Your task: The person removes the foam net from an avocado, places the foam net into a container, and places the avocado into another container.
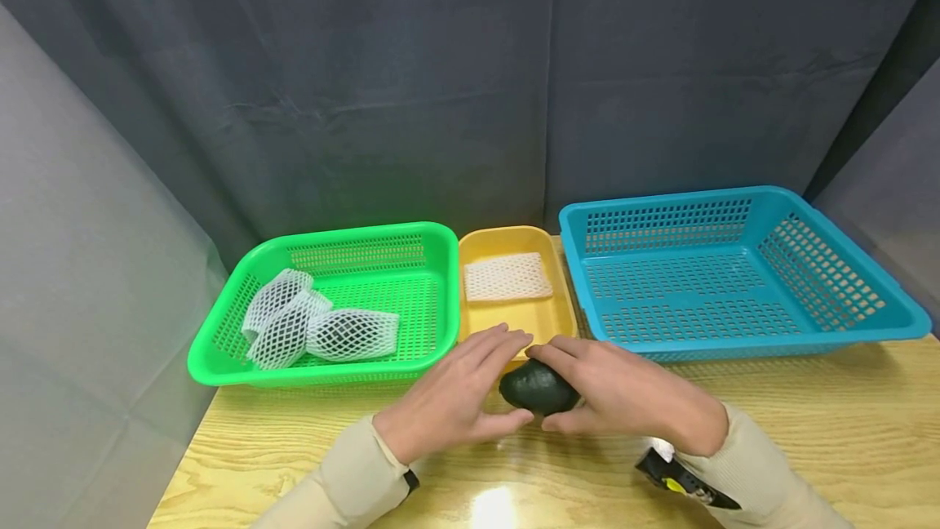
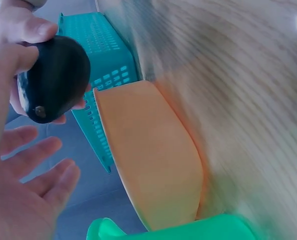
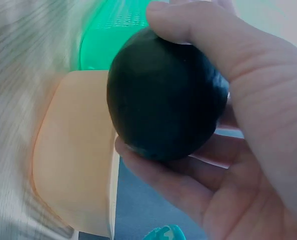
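Note:
A dark green avocado (image 1: 539, 388) is held above the table, just in front of the yellow tray. My right hand (image 1: 620, 386) grips it from the right, thumb on the near side and fingers curled round the far side. On the other side is my left hand (image 1: 455, 394), its fingers spread and loosely extended. In the left wrist view the left thumb (image 2: 23, 57) overlaps the avocado's edge; whether it presses on it I cannot tell. The right wrist view shows the avocado's smooth rounded skin between the right thumb and fingers.
At the left, a green basket (image 1: 441, 300) holds several dark fruits in white foam nets (image 1: 352, 335). The yellow tray (image 1: 507, 318) at the centre holds a flat white foam net (image 1: 507, 277). A blue basket (image 1: 676, 280) stands at the right. Grey cloth hangs behind.

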The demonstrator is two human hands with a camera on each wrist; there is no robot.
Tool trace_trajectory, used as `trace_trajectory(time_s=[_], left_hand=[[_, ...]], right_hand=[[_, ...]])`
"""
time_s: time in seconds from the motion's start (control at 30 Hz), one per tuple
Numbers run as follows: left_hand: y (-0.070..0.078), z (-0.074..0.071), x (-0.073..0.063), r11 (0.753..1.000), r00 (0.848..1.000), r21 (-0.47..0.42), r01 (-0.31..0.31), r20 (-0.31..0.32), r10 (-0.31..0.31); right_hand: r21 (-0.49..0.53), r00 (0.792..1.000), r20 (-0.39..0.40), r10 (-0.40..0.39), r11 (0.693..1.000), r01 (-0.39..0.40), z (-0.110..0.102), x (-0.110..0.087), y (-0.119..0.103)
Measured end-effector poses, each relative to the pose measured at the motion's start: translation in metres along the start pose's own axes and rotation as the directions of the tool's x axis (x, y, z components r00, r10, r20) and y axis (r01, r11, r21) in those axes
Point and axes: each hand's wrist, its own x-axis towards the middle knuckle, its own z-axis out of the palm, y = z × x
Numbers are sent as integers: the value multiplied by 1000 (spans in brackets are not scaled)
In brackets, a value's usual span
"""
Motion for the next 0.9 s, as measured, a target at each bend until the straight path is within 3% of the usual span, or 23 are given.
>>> trace_trajectory(time_s=[0.4, 0.6, 0.9], left_hand=[[2, -5, 12, 1000, 997, -15, -11, -80, 10], [3, -4, 21, 999, 990, 3, -41, -136, 41], [4, -6, 30, 999, 986, -5, -50, -159, 48]], right_hand=[[-46, 992, -115, -44, 998, 39, -5, 0, 3], [-109, 977, -196, -88, 992, 68, -8, 2, 8], [-158, 951, -279, -134, 983, 92, -12, -2, 15]])
